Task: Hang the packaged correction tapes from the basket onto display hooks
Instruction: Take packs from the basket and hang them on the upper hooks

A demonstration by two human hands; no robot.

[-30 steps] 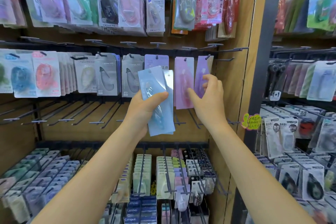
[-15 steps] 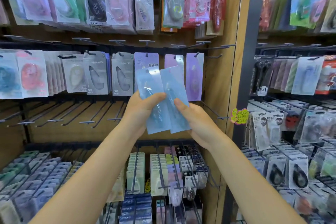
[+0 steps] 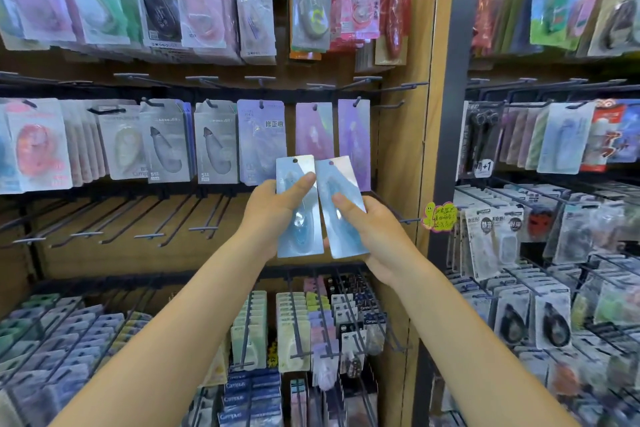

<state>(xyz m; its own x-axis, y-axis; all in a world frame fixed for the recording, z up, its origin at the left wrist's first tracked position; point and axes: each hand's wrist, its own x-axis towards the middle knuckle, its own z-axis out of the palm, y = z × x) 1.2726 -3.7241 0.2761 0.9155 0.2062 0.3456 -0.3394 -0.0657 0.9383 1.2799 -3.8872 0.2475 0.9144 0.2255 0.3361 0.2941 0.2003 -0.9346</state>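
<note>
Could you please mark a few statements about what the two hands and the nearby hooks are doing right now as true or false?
1. Each hand holds one blue packet. True: the left hand grips the left blue packet, the right hand grips the right blue packet.
2. The right blue packet already hangs on a hook. False: it is held in front of the display, below the purple packets.
3. Both blue packets have a hanging hole at the top. True.
4. The row of hooks left of the hands is full of packets. False: those hooks are bare.
5. The left thumb lies across the front of its packet. True.
</note>
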